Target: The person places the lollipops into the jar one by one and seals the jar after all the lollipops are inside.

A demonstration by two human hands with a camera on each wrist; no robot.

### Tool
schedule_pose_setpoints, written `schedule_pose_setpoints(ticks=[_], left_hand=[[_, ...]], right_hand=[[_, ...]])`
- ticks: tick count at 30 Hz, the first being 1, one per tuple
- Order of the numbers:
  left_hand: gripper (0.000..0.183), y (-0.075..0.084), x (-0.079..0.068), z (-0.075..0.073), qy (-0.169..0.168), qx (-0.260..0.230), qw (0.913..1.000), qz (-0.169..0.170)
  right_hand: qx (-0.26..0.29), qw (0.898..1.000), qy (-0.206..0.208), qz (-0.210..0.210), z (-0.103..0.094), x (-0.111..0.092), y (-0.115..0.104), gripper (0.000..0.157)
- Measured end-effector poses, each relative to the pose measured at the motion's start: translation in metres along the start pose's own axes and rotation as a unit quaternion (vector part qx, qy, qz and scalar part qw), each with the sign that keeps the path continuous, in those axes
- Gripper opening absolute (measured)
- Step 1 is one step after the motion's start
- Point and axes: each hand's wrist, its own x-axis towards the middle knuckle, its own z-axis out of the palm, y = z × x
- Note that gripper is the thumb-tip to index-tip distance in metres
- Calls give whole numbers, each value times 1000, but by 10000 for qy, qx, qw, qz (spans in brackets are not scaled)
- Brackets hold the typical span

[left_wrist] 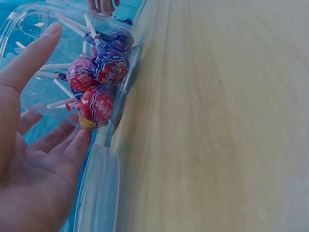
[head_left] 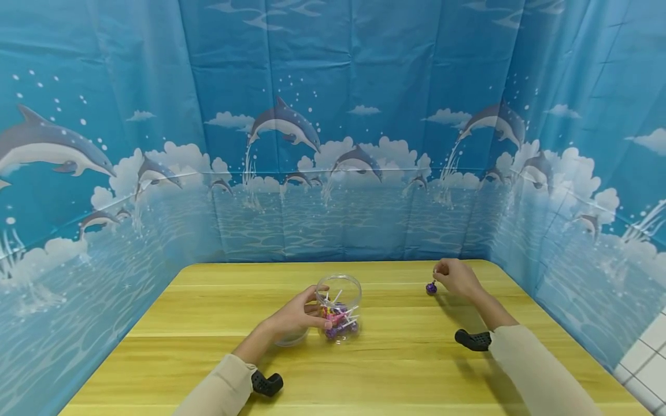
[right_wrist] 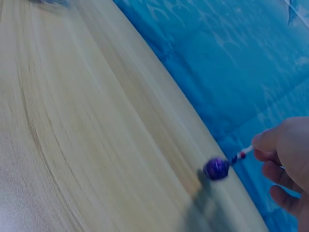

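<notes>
A clear plastic jar with no lid on stands mid-table, with several wrapped lollipops piled in its lower part. Their wrappers are red, pink and purple, and white sticks point up and sideways. My left hand grips the jar from its left side, thumb in front and fingers around the back. Toward the back right of the table, my right hand pinches one purple lollipop by its white stick. The candy end hangs down close over the wood, its shadow beside it.
A clear round lid lies on the yellow wooden table, just left of the jar and partly under my left hand. Blue dolphin-print curtains enclose the table's back and sides. Black wrist mounts jut from both sleeves.
</notes>
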Motion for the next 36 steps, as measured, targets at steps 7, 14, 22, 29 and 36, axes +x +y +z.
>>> schedule_pose_setpoints(ticks=[7, 14, 22, 29, 36], left_hand=[[81, 0, 0, 0, 5, -11, 10000, -1], [81, 2, -1, 0, 25, -21, 10000, -65], [79, 2, -1, 0, -3, 14, 10000, -28], [79, 0, 1, 0, -19, 19, 10000, 6], [79, 3, -1, 2, 36, 38, 10000, -26]], right_hand=[[154, 9997, 161, 42, -5, 2, -8, 14], [381, 9988, 178, 265, -5, 2, -13, 14], [954, 9943, 192, 443, -6, 1, -25, 15], [1595, 9862, 97, 430, -9, 5, -42, 14], [1811, 9830, 30, 289, -7, 11, -61, 9]])
